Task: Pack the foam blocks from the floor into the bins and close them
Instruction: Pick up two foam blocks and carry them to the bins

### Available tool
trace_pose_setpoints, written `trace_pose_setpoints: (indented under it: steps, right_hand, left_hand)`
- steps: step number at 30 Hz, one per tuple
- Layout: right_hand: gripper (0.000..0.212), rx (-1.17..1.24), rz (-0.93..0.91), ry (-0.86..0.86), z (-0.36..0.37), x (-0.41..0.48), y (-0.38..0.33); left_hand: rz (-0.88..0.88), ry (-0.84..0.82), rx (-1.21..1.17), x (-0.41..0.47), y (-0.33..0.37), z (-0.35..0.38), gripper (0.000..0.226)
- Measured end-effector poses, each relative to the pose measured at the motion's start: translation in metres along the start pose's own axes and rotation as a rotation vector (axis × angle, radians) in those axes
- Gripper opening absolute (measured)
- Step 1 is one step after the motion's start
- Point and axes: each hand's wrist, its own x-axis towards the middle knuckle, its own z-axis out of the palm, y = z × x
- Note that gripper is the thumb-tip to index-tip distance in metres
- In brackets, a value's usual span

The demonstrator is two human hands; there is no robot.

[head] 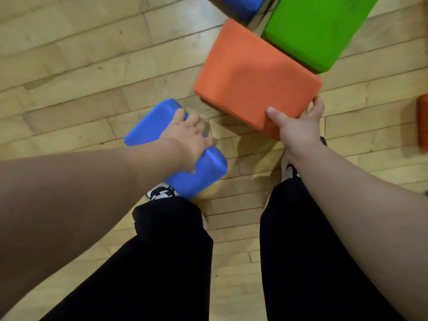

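Head view: looking straight down; all places taken from the orange block (250,77).
Orange block: broad face up, slightly tilted, with its shadow on the wooden floor (69,66) just under its near edge.
Right hand (298,133): grips the near-right corner of the orange block, thumb flat on the top face, fingers wrapped round the right edge.
Blue block (148,126): down-left of the orange block and apart from it, lying on a slant, one end far-left and the other near-right.
Left hand (187,137): curled over the middle of the blue block, thumb on the near side, fingertips hidden over the far side.
Green block (312,31): just beyond the orange block's far-right edge; cannot tell whether touching.
Second blue block (240,5): beyond the orange block's far corner, cut by the top of the frame.
Orange object (422,121): well right of the orange block, mostly cut off; kind not determinable.
Black trouser legs (162,262): nearer than the orange block.
White-and-black shoe (159,193): partly hidden by the blue block's near end.
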Motion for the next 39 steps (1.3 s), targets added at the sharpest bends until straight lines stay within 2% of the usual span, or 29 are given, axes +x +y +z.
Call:
trace_pose_setpoints:
  steps: [4,8,10,13,15,17,20,23,27,32,35,39]
  right_hand:
    - [0.104,0.016,0.018,-0.078,0.007,-0.014,-0.022]
    - [0.094,0.049,-0.012,-0.056,0.003,-0.040,-0.045]
    - [0.092,0.055,-0.028,-0.034,-0.006,-0.061,-0.053]
    - [0.091,-0.105,-0.064,0.022,-0.035,-0.122,-0.070]
    - [0.088,-0.245,-0.083,0.009,-0.064,-0.179,-0.090]
    - [0.084,-0.323,-0.108,-0.038,-0.104,-0.244,-0.117]
    - [0.084,-0.372,-0.170,-0.068,-0.169,-0.352,-0.164]
    - [0.087,-0.422,-0.324,-0.022,-0.236,-0.436,-0.209]
    - [0.090,-0.444,-0.524,0.085,-0.319,-0.505,-0.247]
    - [0.088,-0.510,-0.625,0.295,-0.381,-0.534,-0.267]
    - [0.088,-0.440,-0.570,0.437,-0.390,-0.549,-0.267]
    - [0.090,-0.338,-0.462,0.578,-0.369,-0.584,-0.232]
  left_hand:
    - [-0.007,-0.053,-0.110,-0.021,-0.028,0.000,0.092]
    - [-0.026,-0.050,-0.235,-0.063,-0.039,0.001,0.087]
    - [-0.051,-0.099,-0.316,-0.098,-0.037,-0.002,0.086]
    - [-0.160,-0.197,-0.573,-0.173,-0.031,-0.015,0.090]
    - [-0.258,-0.199,-0.730,-0.238,-0.031,-0.044,0.088]
    - [-0.333,-0.137,-0.722,-0.307,-0.031,-0.096,0.083]
    - [-0.315,-0.052,-0.627,-0.405,-0.023,-0.197,0.079]
    - [-0.305,0.050,-0.572,-0.477,-0.020,-0.296,0.079]
    - [-0.320,0.281,-0.560,-0.540,-0.018,-0.401,0.081]
    - [-0.299,0.480,-0.532,-0.559,-0.020,-0.461,0.078]
    - [-0.210,0.556,-0.545,-0.559,-0.031,-0.478,0.078]
    - [-0.035,0.568,-0.460,-0.560,-0.050,-0.477,0.079]
